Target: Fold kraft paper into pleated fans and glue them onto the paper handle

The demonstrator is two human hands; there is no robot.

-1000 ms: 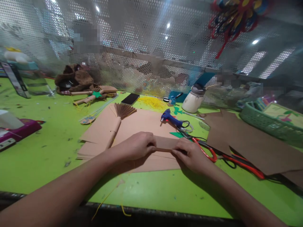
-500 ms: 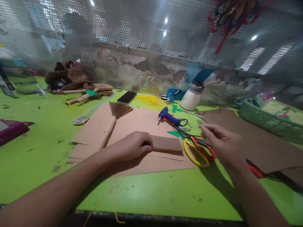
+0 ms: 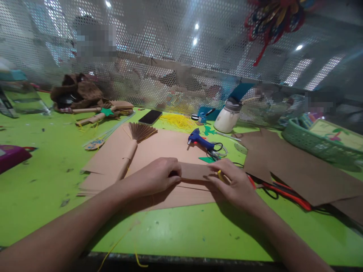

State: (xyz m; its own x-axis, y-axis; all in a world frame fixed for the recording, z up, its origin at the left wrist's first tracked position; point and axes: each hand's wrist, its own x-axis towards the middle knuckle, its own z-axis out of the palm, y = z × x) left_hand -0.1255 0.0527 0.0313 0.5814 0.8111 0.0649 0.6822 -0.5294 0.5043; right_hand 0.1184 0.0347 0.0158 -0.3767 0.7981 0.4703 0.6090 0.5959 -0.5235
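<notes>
A narrow strip of brown paper stretches between my two hands above larger brown sheets. My left hand is closed on the strip's left end. At its right end, my right hand pinches the paper between thumb and fingers. Scissors with yellow and red handles lie under and behind my right hand, mostly hidden by it. Left of my left hand rests a rolled paper stick with a pleated fan top. Just beyond the strip is a blue glue gun.
A black phone, yellow shredded strands and a white bottle stand at the back. On the right are dark brown paper sheets, red-handled scissors and a green basket. A perforated screen borders the green table.
My right hand has moved left from above the scissors to the right end of the paper strip and taken hold of it. My left hand stays on the left end.
</notes>
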